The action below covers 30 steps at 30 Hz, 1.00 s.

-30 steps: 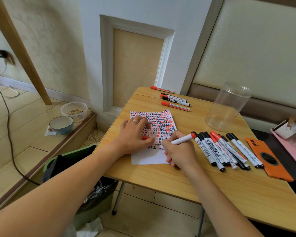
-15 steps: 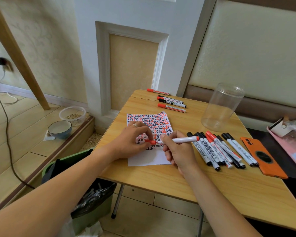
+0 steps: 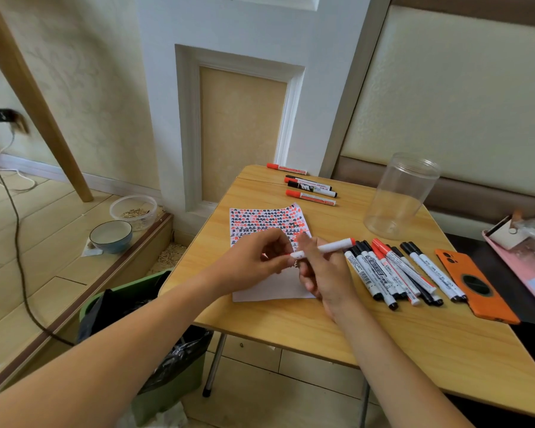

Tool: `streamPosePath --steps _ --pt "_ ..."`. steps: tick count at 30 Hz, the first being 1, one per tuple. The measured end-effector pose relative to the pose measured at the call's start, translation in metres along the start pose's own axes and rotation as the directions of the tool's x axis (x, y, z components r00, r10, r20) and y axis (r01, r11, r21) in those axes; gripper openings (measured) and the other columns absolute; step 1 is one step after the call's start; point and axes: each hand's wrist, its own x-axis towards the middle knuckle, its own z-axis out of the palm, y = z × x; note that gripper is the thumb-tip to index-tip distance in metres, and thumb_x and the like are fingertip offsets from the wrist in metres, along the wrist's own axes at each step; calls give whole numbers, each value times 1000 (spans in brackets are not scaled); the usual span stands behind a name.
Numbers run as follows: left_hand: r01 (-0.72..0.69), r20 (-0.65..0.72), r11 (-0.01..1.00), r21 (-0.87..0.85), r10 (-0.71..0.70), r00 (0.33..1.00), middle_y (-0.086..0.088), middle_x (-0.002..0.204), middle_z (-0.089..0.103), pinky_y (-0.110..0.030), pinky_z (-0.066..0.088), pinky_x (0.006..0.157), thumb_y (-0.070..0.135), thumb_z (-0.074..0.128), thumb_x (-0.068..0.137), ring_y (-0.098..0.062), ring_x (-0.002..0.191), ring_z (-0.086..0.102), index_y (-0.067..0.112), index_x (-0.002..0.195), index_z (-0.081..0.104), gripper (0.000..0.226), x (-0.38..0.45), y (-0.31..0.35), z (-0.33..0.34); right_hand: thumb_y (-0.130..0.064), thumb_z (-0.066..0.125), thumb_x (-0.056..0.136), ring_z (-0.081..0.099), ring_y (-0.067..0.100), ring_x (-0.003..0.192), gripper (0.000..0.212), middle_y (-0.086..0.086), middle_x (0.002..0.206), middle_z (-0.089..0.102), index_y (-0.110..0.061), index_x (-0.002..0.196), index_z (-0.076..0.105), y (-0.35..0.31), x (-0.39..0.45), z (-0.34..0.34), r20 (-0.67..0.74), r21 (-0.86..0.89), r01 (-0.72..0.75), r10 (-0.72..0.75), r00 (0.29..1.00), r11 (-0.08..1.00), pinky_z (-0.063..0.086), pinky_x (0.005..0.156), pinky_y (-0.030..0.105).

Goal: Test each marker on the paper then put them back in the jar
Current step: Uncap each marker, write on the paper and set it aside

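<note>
Both hands have lifted off the paper since half a second ago, when the left palm pressed the sheet flat and the marker tip sat at the marks; now they meet above it at the centre of the frame.

At the far left of the frame a white-lined bowl [image 3: 110, 236] and a clear tub [image 3: 134, 210] holding grain stand on the floor step, and a green bin [image 3: 142, 329] with a black liner stands by the table's near left corner.

On the wooden table [image 3: 306, 329] lies the paper [image 3: 267, 220], its upper part covered with rows of red and black marks, its lower edge white. Above it the left hand [image 3: 254, 261] has its fingers curled, the fingertips pinching at the left end of a white marker [image 3: 328, 248]; what sits between those fingertips is too small to tell. The right hand [image 3: 325, 276] grips the same marker round its barrel, which lies nearly level with its red end pointing right.

Toward the upper middle of the frame, at the table's far edge, four markers [image 3: 309, 188] lie apart from the rest. Right of the hands a spread of capped markers [image 3: 396, 273], black and red, lies in a fan on the table. Above that spread stands the clear jar [image 3: 399, 196], upright, with no marker in it. At the right edge an orange phone [image 3: 476, 288] lies just beside the fan, and a pink tray [image 3: 525, 261] shows partly beyond it.
</note>
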Motion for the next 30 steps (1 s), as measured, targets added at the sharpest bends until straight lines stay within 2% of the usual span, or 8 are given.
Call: streamPosePath --steps 3,6,9,11,14,17,22,30 --pt "24 -19 1000 12 -24 1000 5 82 70 -26 54 69 18 72 94 -11 73 66 17 97 65 8 0 -3 -7 -71 52 88 40 14 41 59 2 61 54 -13 98 63 -1 1 -4 -43 61 -67 70 997 996 23 39 19" --pt "56 -41 998 16 -55 998 3 83 68 -26 53 68 17 72 94 -10 74 64 17 96 64 8 -4 -9 -17 -50 55 101 43 14 44 35 4 66 58 -15 102 61 1 3 -8 -101 106 -64 75 992 992 26 41 20" --pt "83 -77 996 -36 -86 993 4 84 64 -27 50 67 18 70 96 -9 72 61 17 99 62 9 -7 -10 -20 -30 56 105 46 15 43 19 7 70 63 -12 102 59 4 4 -6 -99 25 -47 49 994 999 28 39 20" --pt "80 -80 989 -123 -91 993 3 86 64 -29 51 64 23 76 92 -12 73 62 18 101 62 18 -7 -6 -15 -28 53 107 48 17 43 21 9 72 65 -10 98 60 7 5 -3 -56 -62 -11 7 998 998 29 39 20" --pt "62 -59 986 -153 -71 996 2 92 70 -28 54 71 30 86 81 -17 81 67 24 106 70 31 -5 -1 -2 -29 50 107 50 18 44 26 8 70 64 -13 90 61 9 5 0 -46 -134 5 -11 999 991 31 39 21" --pt "57 -78 973 -223 -76 994 -3 90 75 -27 56 74 19 82 84 -19 82 71 16 104 76 21 -3 1 5 -29 55 106 50 19 45 27 10 70 63 -10 86 58 10 3 -1 -34 -161 16 -22 999 987 30 39 21" --pt "82 -86 967 -242 -105 991 -11 85 75 -48 59 80 17 77 90 -24 80 71 11 99 76 11 -3 -1 2 -27 58 104 52 19 45 25 8 67 61 -9 87 60 11 4 1 -44 -211 41 -51 998 977 33 40 22" --pt "83 -90 969 -234 -107 990 -15 83 73 -47 58 75 12 76 91 -19 74 69 7 98 73 9 -1 4 4 -26 58 104 52 19 46 26 5 65 59 -4 91 58 10 1 0 -65 -220 60 -75 995 974 33 39 22"
